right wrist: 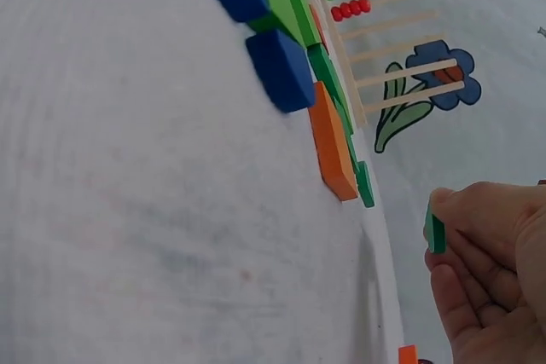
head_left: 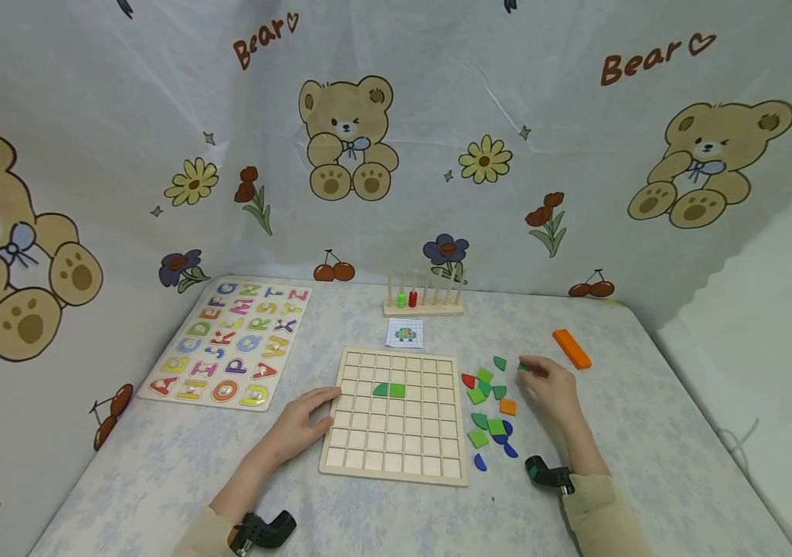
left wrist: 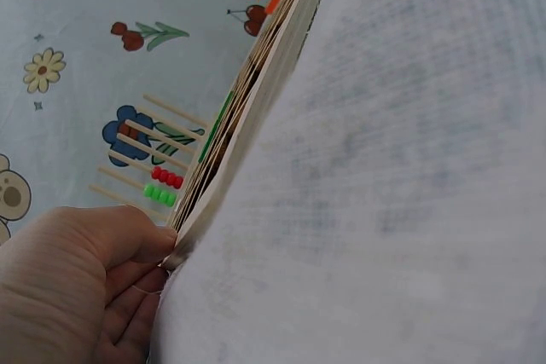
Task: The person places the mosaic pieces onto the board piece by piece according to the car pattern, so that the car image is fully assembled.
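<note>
The left hand [head_left: 298,425] touches the grid board [head_left: 396,478] at its left edge, thumb and forefinger apart; right of the board, the right hand [head_left: 554,388] pinches a green tile [right wrist: 436,230]; on the board lie a green square [head_left: 397,391] and a rounded piece [head_left: 381,390]; loose pieces [head_left: 477,439] lie near its right edge.

green piece [head_left: 522,367]: mostly covered by right grip [head_left: 552,387] | card [head_left: 405,333]: detail too small | leftmost bear [head_left: 11,255]: cut by left edge

Left hand [head_left: 298,425] touches grid board's [head_left: 396,445] left edge; right hand [head_left: 554,391] pinches green piece [head_left: 522,367]; alphabet board [head_left: 230,352] at table's [head_left: 368,518] far-left corner.
</note>
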Demonstrator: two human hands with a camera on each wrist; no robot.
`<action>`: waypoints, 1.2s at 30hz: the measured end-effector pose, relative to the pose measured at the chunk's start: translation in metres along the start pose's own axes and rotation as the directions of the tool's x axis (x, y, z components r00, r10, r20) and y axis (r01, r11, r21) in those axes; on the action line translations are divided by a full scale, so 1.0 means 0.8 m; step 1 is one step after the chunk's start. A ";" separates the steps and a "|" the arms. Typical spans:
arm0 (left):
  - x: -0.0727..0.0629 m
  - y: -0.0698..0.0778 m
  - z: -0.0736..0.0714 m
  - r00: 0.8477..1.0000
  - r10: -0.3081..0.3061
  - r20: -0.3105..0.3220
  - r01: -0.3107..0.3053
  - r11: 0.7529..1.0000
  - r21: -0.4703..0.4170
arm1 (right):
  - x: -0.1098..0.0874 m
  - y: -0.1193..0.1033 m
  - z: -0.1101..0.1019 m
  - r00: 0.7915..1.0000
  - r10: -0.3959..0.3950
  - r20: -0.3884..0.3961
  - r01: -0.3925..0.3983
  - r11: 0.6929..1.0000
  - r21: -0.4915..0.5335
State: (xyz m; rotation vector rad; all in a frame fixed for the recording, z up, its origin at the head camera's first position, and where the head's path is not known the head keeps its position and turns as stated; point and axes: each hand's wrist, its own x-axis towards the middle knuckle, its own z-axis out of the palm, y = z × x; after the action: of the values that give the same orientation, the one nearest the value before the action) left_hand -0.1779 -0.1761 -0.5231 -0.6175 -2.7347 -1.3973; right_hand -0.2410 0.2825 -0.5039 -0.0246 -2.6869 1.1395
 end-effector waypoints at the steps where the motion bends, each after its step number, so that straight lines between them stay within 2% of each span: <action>1: 0.000 0.000 0.000 1.000 0.001 -0.001 -0.001 1.000 0.000 | 0.000 -0.003 -0.001 1.000 -0.015 0.002 0.015 1.000 0.002; 8: 0.000 -0.002 0.000 1.000 0.014 -0.002 -0.014 1.000 -0.004 | -0.004 -0.035 -0.005 0.991 -0.131 0.000 0.131 0.991 0.018; 13: -0.001 -0.002 0.000 1.000 0.017 -0.001 -0.017 1.000 0.004 | -0.007 -0.061 0.002 0.983 -0.182 0.002 0.182 0.982 0.054; 20: -0.001 0.000 -0.001 1.000 0.005 0.001 -0.005 1.000 -0.004 | -0.010 -0.095 0.024 0.977 -0.213 0.028 0.211 0.975 0.073; 30: -0.002 0.002 -0.001 1.000 -0.011 0.002 0.012 1.000 -0.011 | -0.019 -0.129 0.063 0.951 -0.288 0.109 0.268 0.949 0.165; 36: -0.002 0.004 -0.001 1.000 -0.021 0.001 0.021 1.000 -0.014 | -0.027 -0.147 0.082 0.946 -0.282 0.157 0.252 0.949 0.188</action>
State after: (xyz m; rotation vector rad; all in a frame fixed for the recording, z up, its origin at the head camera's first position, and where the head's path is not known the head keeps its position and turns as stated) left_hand -0.1755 -0.1757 -0.5204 -0.5919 -2.7429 -1.4223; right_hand -0.2256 0.1515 -0.4684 0.4812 -2.6291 1.3257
